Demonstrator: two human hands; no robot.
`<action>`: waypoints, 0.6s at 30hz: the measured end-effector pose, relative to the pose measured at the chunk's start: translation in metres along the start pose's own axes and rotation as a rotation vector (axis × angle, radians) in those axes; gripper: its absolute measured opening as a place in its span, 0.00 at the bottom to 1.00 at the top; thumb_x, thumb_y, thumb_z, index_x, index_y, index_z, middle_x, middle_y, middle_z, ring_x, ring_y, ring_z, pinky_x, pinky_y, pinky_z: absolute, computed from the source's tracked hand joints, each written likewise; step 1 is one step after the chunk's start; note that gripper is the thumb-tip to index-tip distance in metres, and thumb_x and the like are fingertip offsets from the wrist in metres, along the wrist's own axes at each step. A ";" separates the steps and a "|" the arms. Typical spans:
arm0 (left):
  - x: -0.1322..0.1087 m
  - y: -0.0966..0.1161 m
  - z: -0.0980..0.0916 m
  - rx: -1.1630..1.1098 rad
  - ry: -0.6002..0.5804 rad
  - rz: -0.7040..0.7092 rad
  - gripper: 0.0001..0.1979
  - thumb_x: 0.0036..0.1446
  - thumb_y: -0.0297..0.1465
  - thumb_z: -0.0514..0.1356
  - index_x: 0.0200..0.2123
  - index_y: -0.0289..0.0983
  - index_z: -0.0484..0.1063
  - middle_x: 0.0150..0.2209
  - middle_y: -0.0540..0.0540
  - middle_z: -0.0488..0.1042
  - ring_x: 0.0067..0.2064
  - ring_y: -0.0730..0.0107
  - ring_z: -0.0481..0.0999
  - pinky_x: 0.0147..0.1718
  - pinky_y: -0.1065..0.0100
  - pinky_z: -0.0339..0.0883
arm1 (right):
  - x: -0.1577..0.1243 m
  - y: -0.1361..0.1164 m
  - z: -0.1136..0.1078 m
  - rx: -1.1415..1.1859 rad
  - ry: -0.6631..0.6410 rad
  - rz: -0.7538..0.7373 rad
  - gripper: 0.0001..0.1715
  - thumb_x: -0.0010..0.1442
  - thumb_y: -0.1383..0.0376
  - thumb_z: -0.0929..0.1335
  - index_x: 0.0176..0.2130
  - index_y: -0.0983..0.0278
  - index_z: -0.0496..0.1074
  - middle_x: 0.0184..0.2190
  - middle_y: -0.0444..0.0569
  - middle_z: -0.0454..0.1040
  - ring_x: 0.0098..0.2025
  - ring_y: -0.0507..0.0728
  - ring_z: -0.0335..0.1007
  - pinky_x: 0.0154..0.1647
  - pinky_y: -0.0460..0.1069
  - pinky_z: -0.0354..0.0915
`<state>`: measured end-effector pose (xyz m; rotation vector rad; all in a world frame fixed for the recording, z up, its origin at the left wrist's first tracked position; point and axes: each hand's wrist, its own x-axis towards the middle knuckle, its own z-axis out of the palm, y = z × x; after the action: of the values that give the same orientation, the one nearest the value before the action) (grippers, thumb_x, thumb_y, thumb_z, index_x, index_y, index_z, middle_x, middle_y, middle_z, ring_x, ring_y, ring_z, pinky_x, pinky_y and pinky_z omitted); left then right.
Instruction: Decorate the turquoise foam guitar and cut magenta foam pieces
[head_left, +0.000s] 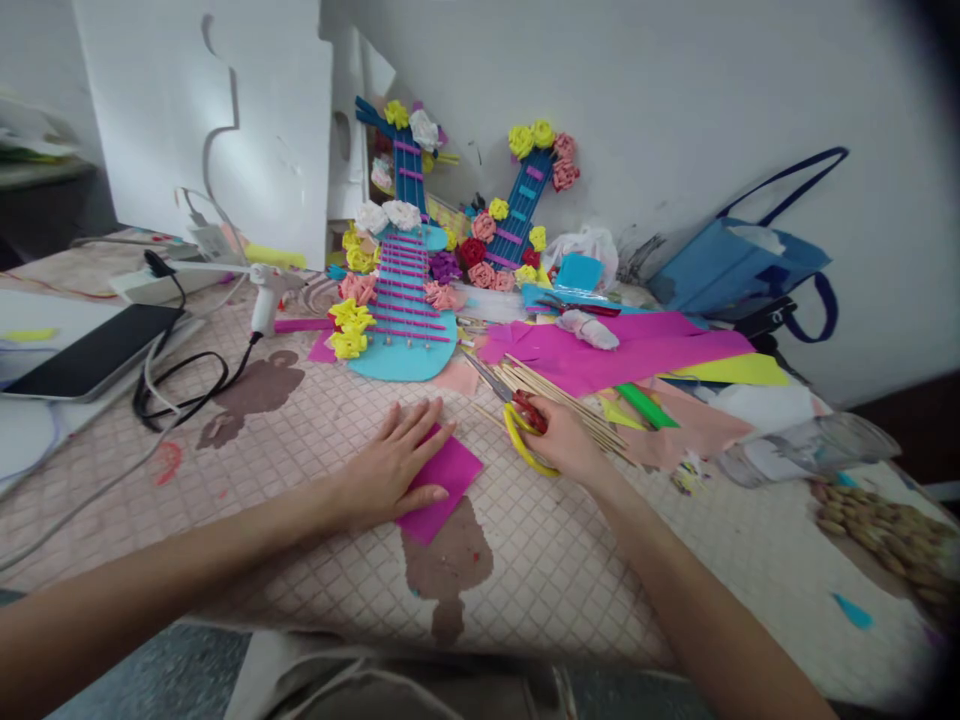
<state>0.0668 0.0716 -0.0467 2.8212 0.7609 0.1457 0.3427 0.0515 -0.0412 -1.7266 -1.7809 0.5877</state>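
Tablecloth (585, 560) beside pale wall (712, 90) bears two flowered guitar shapes (409, 358); left hand (401, 460), fingers loosely spread, rests on one magenta square (454, 470); right hand (566, 435) curls round one pair of scissors (516, 440).

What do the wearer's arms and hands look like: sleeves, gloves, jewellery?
Left hand and right hand are both ungloved. Left forearm and right forearm are bare as far as they show. No watch or bracelet visible; the right fingers are partly hidden.

Scissors (507, 392), glue gun (265, 302) and paper flowers (349, 330) mark a craft workspace.
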 end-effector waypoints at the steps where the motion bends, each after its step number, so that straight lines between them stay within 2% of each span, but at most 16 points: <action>1: 0.000 -0.002 0.002 0.012 0.006 -0.003 0.39 0.60 0.52 0.45 0.66 0.33 0.45 0.67 0.30 0.37 0.68 0.45 0.37 0.61 0.41 0.32 | 0.000 0.000 0.000 0.012 -0.005 0.006 0.13 0.49 0.57 0.70 0.34 0.63 0.71 0.26 0.45 0.72 0.28 0.55 0.66 0.29 0.49 0.61; 5: 0.001 -0.007 0.002 0.003 -0.015 0.035 0.38 0.61 0.52 0.45 0.66 0.35 0.45 0.68 0.31 0.38 0.68 0.46 0.37 0.61 0.41 0.33 | -0.001 -0.003 -0.001 0.110 -0.002 0.016 0.13 0.49 0.58 0.70 0.34 0.62 0.72 0.27 0.46 0.73 0.29 0.56 0.68 0.30 0.49 0.63; 8: 0.004 0.001 -0.002 0.011 0.060 0.024 0.39 0.60 0.51 0.46 0.66 0.35 0.43 0.68 0.32 0.37 0.68 0.44 0.35 0.60 0.37 0.29 | -0.001 -0.006 -0.003 0.096 -0.016 0.025 0.13 0.49 0.59 0.70 0.35 0.63 0.72 0.29 0.47 0.74 0.30 0.57 0.69 0.32 0.49 0.64; 10: 0.006 0.010 -0.003 0.001 0.084 0.108 0.39 0.59 0.52 0.47 0.67 0.38 0.43 0.68 0.35 0.40 0.68 0.45 0.36 0.59 0.36 0.24 | -0.002 -0.007 -0.004 0.073 -0.024 0.032 0.12 0.49 0.60 0.70 0.35 0.63 0.72 0.29 0.47 0.75 0.31 0.57 0.70 0.33 0.49 0.65; 12: 0.007 0.019 -0.004 -0.050 0.026 0.235 0.39 0.58 0.53 0.48 0.67 0.41 0.42 0.68 0.38 0.44 0.68 0.47 0.41 0.60 0.39 0.22 | -0.002 -0.007 -0.004 0.084 -0.026 0.030 0.12 0.49 0.60 0.70 0.35 0.63 0.72 0.29 0.47 0.75 0.32 0.57 0.70 0.33 0.49 0.65; 15: 0.006 0.023 -0.007 -0.156 -0.082 0.311 0.37 0.60 0.51 0.48 0.67 0.41 0.41 0.67 0.40 0.46 0.67 0.51 0.45 0.62 0.42 0.26 | -0.002 -0.006 -0.003 0.168 -0.039 0.034 0.13 0.50 0.60 0.70 0.36 0.64 0.72 0.31 0.47 0.76 0.33 0.57 0.71 0.35 0.50 0.66; 17: 0.007 0.020 -0.011 -0.217 -0.067 0.263 0.33 0.63 0.46 0.47 0.66 0.40 0.43 0.67 0.40 0.47 0.67 0.54 0.47 0.63 0.45 0.33 | -0.001 -0.004 -0.002 0.249 -0.048 0.051 0.15 0.49 0.59 0.70 0.38 0.63 0.72 0.32 0.47 0.76 0.34 0.58 0.71 0.36 0.51 0.67; 18: 0.008 0.017 -0.013 -0.239 -0.013 0.209 0.31 0.64 0.44 0.47 0.66 0.40 0.46 0.67 0.40 0.49 0.67 0.55 0.49 0.63 0.46 0.37 | -0.001 -0.004 -0.001 0.290 -0.049 0.061 0.16 0.49 0.59 0.71 0.38 0.63 0.72 0.32 0.47 0.76 0.34 0.58 0.72 0.36 0.51 0.67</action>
<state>0.0796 0.0639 -0.0299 2.6621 0.4132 0.2350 0.3409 0.0499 -0.0377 -1.5818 -1.5896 0.8750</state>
